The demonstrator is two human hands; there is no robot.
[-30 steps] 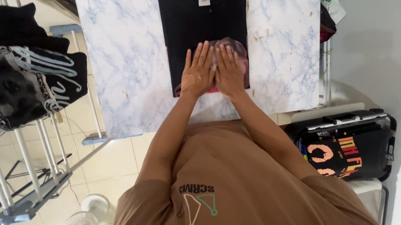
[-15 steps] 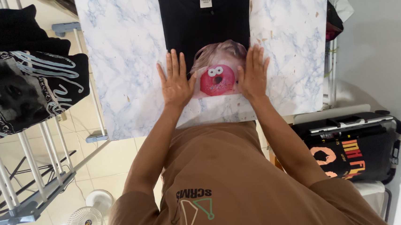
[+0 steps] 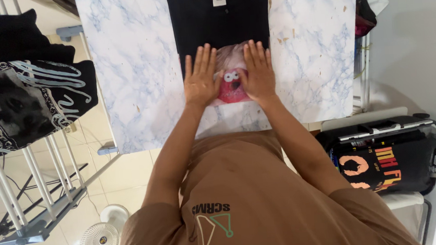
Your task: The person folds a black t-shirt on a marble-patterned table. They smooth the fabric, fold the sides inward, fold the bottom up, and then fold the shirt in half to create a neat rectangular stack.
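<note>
On the marbled worktop, at upper centre of the frame, a black shirt is pressed flat by left hand and right hand (fingers spread, gripping nothing) beside its pink print; smoothing seems underway, calling for even outward strokes.

We stand at a table covered in white and blue marbled sheeting, flecked with small brown spots. Directly on it lies a folded black T-shirt, stretching away from our fingertips toward the far edge, a small white label at its collar. Under our palms its near end shows a printed pink cartoon face. To either side of our hands, bare marbled surface runs out to the table edges.
</note>
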